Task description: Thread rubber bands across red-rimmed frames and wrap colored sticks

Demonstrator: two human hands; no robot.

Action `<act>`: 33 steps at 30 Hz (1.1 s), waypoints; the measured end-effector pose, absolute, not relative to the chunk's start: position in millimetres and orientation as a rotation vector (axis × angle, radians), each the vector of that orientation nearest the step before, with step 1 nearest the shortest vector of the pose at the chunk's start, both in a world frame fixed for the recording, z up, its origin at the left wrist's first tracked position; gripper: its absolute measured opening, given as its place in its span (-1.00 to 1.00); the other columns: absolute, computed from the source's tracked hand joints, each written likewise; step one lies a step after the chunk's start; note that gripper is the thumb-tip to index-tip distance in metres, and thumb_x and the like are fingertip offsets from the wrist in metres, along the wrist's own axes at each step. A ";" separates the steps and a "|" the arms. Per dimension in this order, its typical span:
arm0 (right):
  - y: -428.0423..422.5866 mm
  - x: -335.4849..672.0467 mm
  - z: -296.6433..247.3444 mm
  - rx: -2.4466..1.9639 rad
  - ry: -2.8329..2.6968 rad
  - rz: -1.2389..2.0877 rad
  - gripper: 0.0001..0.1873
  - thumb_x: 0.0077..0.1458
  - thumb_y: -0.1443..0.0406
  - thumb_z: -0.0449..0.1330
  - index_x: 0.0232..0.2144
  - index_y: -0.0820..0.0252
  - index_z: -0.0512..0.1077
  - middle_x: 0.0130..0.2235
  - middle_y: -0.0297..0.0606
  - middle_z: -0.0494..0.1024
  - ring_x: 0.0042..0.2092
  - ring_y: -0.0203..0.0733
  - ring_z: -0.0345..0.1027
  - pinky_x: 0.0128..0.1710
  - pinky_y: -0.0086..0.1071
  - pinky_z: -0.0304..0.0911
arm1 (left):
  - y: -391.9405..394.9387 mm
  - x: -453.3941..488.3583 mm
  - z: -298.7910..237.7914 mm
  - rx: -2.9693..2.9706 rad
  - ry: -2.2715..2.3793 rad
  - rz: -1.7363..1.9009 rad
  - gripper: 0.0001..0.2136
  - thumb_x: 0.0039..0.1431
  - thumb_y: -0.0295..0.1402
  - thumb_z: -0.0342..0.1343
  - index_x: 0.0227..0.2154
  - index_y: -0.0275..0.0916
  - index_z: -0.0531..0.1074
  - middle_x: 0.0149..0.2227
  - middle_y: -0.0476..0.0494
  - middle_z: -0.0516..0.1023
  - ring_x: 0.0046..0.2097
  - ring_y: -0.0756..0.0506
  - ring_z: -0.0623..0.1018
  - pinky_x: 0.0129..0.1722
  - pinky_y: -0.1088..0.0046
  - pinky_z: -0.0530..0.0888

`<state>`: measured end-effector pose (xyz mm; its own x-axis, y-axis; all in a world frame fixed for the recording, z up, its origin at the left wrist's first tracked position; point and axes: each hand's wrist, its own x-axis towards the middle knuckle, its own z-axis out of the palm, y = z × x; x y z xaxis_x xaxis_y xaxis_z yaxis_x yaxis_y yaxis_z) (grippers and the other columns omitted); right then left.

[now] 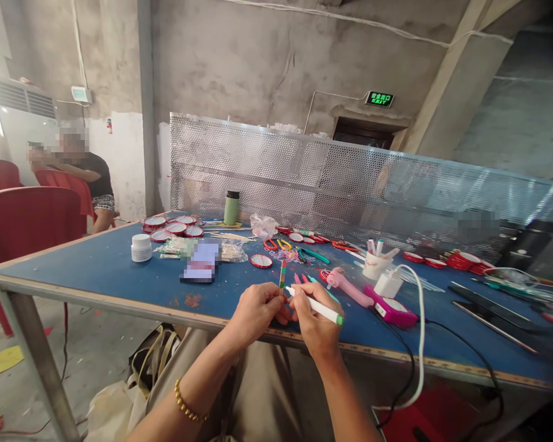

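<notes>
My left hand [257, 312] is closed around a thin stick [282, 274] painted in red and green bands, held upright at the front edge of the blue table [105, 270]. My right hand [314, 324] grips a white pen with a green cap [317, 307], its tip pointing left towards the stick. Both hands touch each other just above the table edge.
Red-rimmed round discs [172, 228], a white jar [141, 247], a green bottle [231, 207], a pink tool [348, 287], a magenta device [391, 309] with a white charger cable and a cup of pens [376, 264] lie on the table. A perforated metal screen [350, 184] stands behind. Red chairs [27, 221] and a seated person [85, 175] are at left.
</notes>
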<state>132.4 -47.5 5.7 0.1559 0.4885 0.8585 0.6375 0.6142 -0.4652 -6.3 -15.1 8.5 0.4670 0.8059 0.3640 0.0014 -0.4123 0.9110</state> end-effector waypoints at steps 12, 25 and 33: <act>-49.4 130.0 10.6 -0.993 -1.558 -0.232 -0.80 0.21 0.32 0.12 -0.46 0.17 0.44 -0.57 -0.40 0.46 -0.56 -0.32 0.30 -0.54 -0.45 0.21 | -17.0 -7.1 11.6 1.759 0.707 1.070 -0.86 0.08 -0.36 -0.03 -0.55 -0.20 0.34 -0.54 -0.03 0.57 -0.43 -0.10 0.63 -0.37 0.48 0.47; -49.7 128.7 12.0 -0.985 -1.547 -0.244 -0.80 0.19 0.34 0.11 -0.48 0.16 0.42 -0.59 -0.42 0.44 -0.58 -0.33 0.27 -0.55 -0.46 0.17 | -15.9 -6.3 9.9 1.762 0.714 1.068 -0.85 0.09 -0.34 -0.03 -0.54 -0.20 0.35 -0.52 -0.04 0.61 -0.41 -0.11 0.64 -0.36 0.46 0.48; -48.1 131.0 7.1 -0.999 -1.501 -0.194 -0.80 0.21 0.31 0.12 -0.47 0.16 0.43 -0.58 -0.41 0.44 -0.57 -0.32 0.27 -0.53 -0.44 0.23 | -16.3 -6.4 10.7 1.740 0.697 1.060 -0.83 0.11 -0.32 -0.02 -0.52 -0.21 0.38 -0.49 -0.07 0.63 -0.42 -0.10 0.64 -0.36 0.46 0.49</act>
